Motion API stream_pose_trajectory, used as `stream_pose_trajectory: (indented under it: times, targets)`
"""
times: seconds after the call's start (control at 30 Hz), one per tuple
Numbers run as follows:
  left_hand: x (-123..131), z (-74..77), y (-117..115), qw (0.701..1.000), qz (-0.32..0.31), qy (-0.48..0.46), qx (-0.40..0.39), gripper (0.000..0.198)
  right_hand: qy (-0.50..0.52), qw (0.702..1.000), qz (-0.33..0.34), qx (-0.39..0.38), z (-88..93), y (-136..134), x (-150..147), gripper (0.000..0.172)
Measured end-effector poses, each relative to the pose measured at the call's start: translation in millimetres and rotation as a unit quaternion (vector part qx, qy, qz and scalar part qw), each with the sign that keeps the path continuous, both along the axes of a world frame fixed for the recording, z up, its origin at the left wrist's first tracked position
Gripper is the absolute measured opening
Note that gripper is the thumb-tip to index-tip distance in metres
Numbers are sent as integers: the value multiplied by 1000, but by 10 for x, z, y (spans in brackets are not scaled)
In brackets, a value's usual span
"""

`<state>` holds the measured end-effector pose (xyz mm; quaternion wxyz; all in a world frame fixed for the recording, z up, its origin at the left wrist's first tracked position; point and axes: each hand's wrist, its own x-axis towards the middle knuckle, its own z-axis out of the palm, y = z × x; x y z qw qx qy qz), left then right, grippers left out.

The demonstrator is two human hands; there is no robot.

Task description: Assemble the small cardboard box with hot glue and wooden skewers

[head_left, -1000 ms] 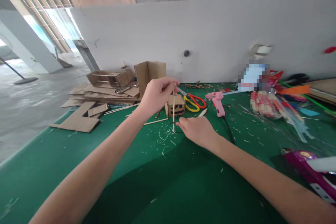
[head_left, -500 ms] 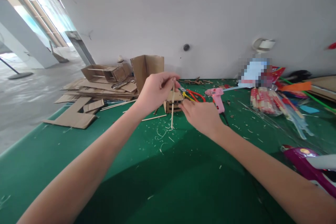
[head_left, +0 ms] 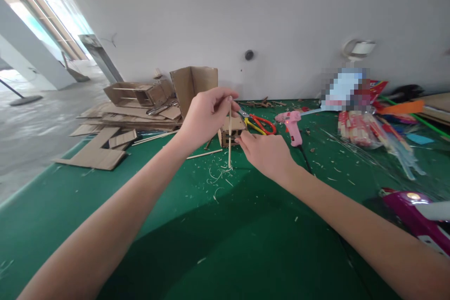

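My left hand (head_left: 207, 115) pinches the top of a thin wooden stick (head_left: 229, 150). The stick stands upright with its lower end on the green table (head_left: 105, 215), among pale wood shavings (head_left: 218, 178). My right hand (head_left: 265, 152) is curled, with its fingertips against the middle of the stick. Whatever the fingers pinch is hidden. Just behind the stick sits a small cardboard box (head_left: 236, 126).
Red and yellow scissors (head_left: 260, 124) and a pink glue gun (head_left: 291, 126) lie behind my right hand. Cardboard pieces (head_left: 140, 112) are piled at the back left. Packets of sticks (head_left: 365, 129) lie at the right. A purple object (head_left: 415, 215) sits by the right edge.
My right hand has risen from the foot of the stick to its middle. My left hand keeps the stick upright in the same spot.
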<state>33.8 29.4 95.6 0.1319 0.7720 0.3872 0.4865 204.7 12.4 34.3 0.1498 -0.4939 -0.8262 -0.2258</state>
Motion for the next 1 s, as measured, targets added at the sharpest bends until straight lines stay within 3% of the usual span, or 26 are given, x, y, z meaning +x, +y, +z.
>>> stream_pose_trajectory:
  times: [0.3,0.47,0.67,0.83,1.0]
  targets:
    - [7,42,-38,1000,10,-5,-16,19,-45,992,50,-105,-183,-114,4,44]
    - [13,41,-30,999,15,-15,-31,16,2,1000,-1,-11,-107,-53,-15,52]
    - [-26,10,17,998,3,-39,-39,12,-45,995,38,-82,-202,-98,-6,45]
    - [-27,-5,24,999,-2,-36,-38,11,-19,1000,4,-23,-124,-89,6,48]
    - [-41,-3,24,999,6,-32,-39,12,-56,993,37,-97,-197,-120,21,43]
